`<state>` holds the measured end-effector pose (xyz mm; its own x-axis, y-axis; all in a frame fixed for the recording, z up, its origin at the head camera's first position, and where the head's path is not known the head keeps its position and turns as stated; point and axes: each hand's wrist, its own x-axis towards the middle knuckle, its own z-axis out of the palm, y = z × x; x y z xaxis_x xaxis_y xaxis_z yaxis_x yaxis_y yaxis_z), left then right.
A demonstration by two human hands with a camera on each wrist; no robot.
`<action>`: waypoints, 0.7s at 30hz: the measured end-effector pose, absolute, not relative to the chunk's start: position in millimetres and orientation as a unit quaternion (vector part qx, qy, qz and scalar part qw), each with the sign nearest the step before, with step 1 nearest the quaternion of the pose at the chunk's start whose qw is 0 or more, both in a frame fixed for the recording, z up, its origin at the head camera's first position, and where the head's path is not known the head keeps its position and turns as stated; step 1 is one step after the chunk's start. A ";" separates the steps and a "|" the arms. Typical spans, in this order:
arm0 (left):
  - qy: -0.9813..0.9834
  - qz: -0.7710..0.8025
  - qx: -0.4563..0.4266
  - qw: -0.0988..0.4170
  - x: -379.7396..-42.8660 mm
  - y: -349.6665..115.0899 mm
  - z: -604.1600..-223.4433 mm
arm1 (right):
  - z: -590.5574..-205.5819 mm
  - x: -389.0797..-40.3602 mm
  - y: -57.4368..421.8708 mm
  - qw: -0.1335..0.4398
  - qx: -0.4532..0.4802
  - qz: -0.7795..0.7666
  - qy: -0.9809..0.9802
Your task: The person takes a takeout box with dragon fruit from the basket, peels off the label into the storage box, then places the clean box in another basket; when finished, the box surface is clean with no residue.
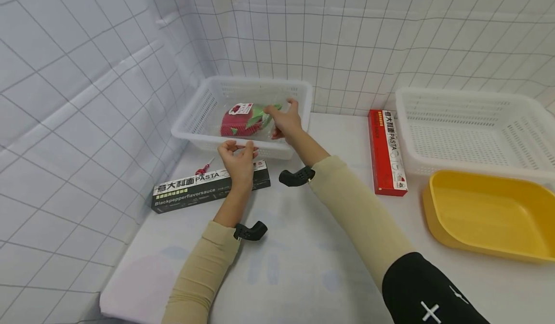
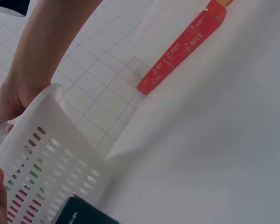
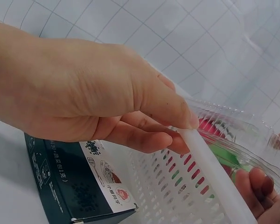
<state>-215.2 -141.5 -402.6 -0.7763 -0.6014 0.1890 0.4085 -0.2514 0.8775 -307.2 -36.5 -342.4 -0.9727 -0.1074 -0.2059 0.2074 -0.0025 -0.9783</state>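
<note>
A clear plastic clamshell box with a dragon fruit inside lies in the white basket at the back left. The fruit is pink-red with green scales, and a white label sits on top. My right hand reaches over the basket's right side and grips the box's edge between thumb and fingers, as the right wrist view shows. On the near rim, my left hand pinches the basket between thumb and fingers. Below it lies a black pasta box, partly covered by that hand and wrist.
A small red object with a thin stem lies behind the black box. To the right are a red pasta box, another white basket and a yellow tub. Gridded cloth walls stand behind and left.
</note>
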 end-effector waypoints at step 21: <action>-0.524 -0.785 0.094 0.317 -214.2 -142.2 -401.3 | -335.3 -305.9 -30.3 0.086 0.027 -0.737 0.670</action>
